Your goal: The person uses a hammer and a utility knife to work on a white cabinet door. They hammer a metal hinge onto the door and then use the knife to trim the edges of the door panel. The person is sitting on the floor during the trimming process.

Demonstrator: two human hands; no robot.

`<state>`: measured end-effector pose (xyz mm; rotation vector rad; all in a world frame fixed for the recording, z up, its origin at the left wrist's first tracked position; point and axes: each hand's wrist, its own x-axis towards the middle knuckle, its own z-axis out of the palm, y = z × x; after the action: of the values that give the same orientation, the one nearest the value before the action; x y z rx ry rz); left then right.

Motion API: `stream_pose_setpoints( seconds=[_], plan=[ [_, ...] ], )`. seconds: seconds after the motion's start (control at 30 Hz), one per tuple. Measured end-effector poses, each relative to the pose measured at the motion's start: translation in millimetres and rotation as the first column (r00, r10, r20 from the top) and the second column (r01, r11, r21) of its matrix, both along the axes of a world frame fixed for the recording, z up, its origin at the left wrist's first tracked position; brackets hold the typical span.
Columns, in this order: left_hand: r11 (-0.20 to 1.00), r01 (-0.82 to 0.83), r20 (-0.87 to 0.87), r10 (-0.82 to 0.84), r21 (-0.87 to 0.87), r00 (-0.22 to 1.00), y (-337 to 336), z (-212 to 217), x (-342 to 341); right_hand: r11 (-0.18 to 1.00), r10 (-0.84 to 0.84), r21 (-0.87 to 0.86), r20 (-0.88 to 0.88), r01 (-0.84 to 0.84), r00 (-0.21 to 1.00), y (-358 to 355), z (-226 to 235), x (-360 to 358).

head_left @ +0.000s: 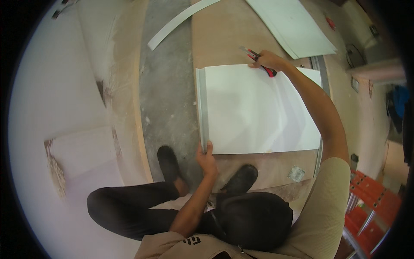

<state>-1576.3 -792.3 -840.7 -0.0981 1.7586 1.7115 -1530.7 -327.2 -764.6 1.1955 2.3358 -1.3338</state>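
A large white sheet [258, 108] lies flat on a brown wooden board [224, 34] on the floor. A grey metal straightedge [202, 103] runs along the sheet's left edge. My left hand [207, 159] presses on the near end of that straightedge, at the sheet's near left corner. My right hand [267, 60] reaches to the sheet's far edge and grips a red and black utility knife [258, 58], its blade end pointing left. I am crouching, with both black shoes [168, 162] near the board's front edge.
A second white sheet [293, 26] lies further back on the board. A long white strip [177, 21] crosses the grey concrete floor [168, 99]. White panels [64, 108] lie to the left. A red stepladder [371, 203] stands at the lower right.
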Motion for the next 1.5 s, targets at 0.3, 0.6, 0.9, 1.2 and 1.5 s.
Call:
stream_pose_setpoints(
  seconds=[0.3,0.6,0.9,1.2,1.5],
  plan=[
    [0.943,0.103,-0.220,-0.178,-0.316,0.959,-30,-31,-34,0.993,-0.079,-0.092,-0.071,0.073,0.994,-22,-38,-4],
    [0.946,0.177,-0.354,-0.269,-0.273,0.896,-56,-20,-55,0.993,-0.093,0.075,0.009,0.092,0.996,-75,-7,-15],
    [0.924,0.250,-0.232,-0.321,-0.288,0.918,-83,-36,-55,1.000,-0.019,0.007,-0.040,0.019,0.999,-83,-22,-16],
    [0.925,0.219,-0.255,-0.303,-0.310,0.918,-98,-36,-46,0.965,-0.006,-0.262,0.027,0.013,1.000,-85,-27,-16],
    [0.898,0.292,-0.214,-0.372,-0.331,0.903,-113,-48,-48,0.978,-0.097,0.152,-0.270,0.142,0.958,-81,-35,14]
  ],
)
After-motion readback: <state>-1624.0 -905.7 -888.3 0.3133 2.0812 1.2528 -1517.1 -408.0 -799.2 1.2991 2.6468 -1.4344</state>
